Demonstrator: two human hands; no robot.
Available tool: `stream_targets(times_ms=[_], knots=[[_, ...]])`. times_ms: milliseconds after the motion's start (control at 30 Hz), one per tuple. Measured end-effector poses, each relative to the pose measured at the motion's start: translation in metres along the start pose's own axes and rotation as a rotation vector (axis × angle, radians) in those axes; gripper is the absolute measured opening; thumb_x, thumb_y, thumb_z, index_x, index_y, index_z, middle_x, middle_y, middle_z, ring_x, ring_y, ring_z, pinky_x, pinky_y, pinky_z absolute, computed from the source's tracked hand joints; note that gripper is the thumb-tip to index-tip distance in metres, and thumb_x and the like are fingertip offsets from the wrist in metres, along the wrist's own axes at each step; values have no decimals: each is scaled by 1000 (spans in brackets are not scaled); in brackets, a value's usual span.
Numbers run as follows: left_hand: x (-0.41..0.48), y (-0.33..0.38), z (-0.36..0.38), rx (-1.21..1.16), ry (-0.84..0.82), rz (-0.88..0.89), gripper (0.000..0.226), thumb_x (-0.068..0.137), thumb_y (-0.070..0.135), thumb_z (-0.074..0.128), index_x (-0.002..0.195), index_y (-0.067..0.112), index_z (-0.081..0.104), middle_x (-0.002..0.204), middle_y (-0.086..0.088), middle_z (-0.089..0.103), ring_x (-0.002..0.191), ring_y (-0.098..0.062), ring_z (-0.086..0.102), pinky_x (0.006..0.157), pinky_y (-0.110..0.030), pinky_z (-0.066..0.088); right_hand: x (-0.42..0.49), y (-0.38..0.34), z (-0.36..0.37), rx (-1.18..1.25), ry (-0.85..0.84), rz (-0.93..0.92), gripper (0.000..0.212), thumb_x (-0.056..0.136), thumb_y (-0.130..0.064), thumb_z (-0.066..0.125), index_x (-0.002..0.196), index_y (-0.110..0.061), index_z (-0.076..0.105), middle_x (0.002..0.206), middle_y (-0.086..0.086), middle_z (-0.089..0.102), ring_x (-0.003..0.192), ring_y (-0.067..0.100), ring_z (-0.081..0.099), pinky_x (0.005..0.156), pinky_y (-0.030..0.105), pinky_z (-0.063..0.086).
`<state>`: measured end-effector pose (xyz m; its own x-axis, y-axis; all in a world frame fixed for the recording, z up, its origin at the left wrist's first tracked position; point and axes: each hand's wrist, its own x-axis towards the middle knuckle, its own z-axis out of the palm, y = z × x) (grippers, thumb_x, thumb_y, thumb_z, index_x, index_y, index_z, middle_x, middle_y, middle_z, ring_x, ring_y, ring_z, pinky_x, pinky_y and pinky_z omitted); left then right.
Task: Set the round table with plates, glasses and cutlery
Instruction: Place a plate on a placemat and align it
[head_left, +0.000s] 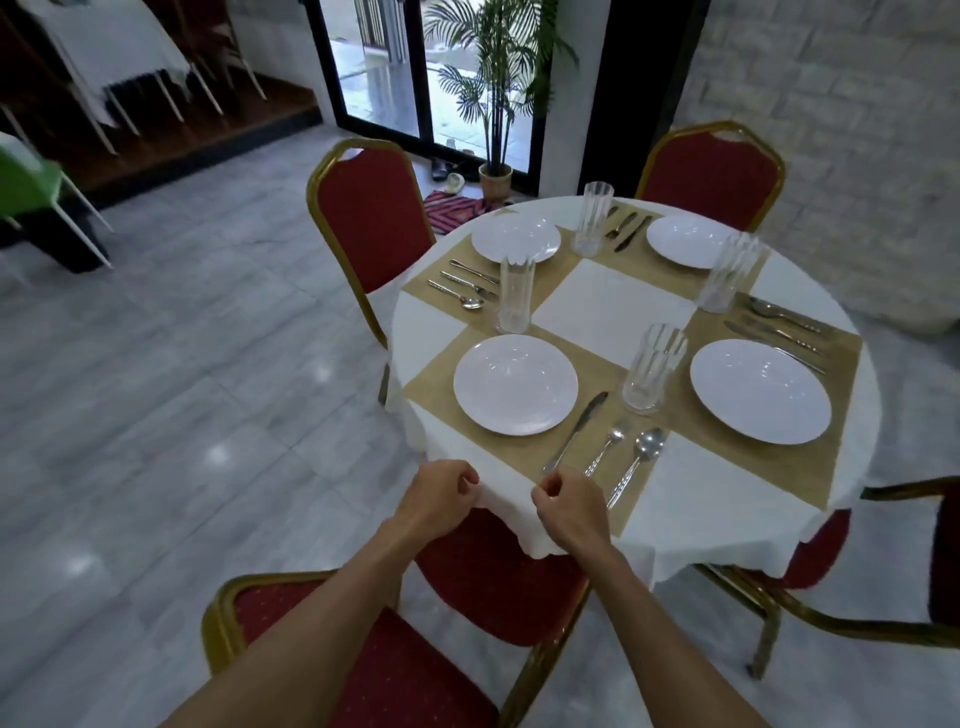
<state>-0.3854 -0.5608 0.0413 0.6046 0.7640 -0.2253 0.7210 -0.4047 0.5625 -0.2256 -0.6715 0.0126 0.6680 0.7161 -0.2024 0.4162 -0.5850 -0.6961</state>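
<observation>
Round table (613, 312) looks fully set, just beyond the fingers. Left hand (441, 493) curled, pinching tablecloth hem (506, 501); right hand (571, 506) pinches it too, knife (576, 431) just past its fingers. Tug gently, evenly with both, or that knife may slide.

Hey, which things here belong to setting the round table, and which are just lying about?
Part of the job: plates, glasses, cutlery, and the tablecloth, which the left hand and right hand pinch at its near edge.
Just lying about: potted palm, shoes by the door, striped mat, green chair.
</observation>
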Motion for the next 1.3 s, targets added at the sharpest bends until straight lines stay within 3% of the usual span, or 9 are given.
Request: stream_targets(times_ms=[167,367,533,800,1033,1300], knots=[[-26,-8,-26,-42,9,-24,20,90,20,65,108,14,71,91,1,71,82,-10,66,75,-25,55,-16,-28,6,1,-48,-71,11,81,-21,63,70,-24,61,78,-4,68,78,17,62,71,31,49],[-59,-24,-56,-48,69,6,18,90,25,67,106,17,73,92,5,70,80,-4,62,65,-6,43,-39,-65,24,7,-119,-118,6,81,-21,63,80,-19,68,82,-5,70,83,17,65,78,32,53],[-64,-49,-90,-32,83,9,20,91,26,65,107,18,73,102,2,72,87,-5,62,78,-17,48,-54,-101,39,-18,-162,-168,5,83,-22,64,82,-20,68,84,-5,70,84,15,65,78,32,53],[-41,-114,-144,-54,17,74,23,92,27,65,112,18,71,108,2,72,94,-8,63,80,-15,44,-48,-180,106,-22,-167,-190,13,87,-22,62,91,-15,72,92,-2,72,87,14,64,76,26,45],[-15,-220,-207,-64,-161,28,25,93,32,64,115,20,67,109,1,70,91,-9,63,74,-20,49,-47,-255,204,26,-152,-66,9,89,-23,65,87,-15,68,77,-9,62,68,1,55,54,11,35],[28,-293,-252,-45,-205,54,25,94,31,63,116,19,67,103,4,66,88,-6,61,66,-15,45,-27,-312,263,118,-167,76,7,90,-27,66,88,-20,67,87,-4,68,81,11,63,64,19,42]])
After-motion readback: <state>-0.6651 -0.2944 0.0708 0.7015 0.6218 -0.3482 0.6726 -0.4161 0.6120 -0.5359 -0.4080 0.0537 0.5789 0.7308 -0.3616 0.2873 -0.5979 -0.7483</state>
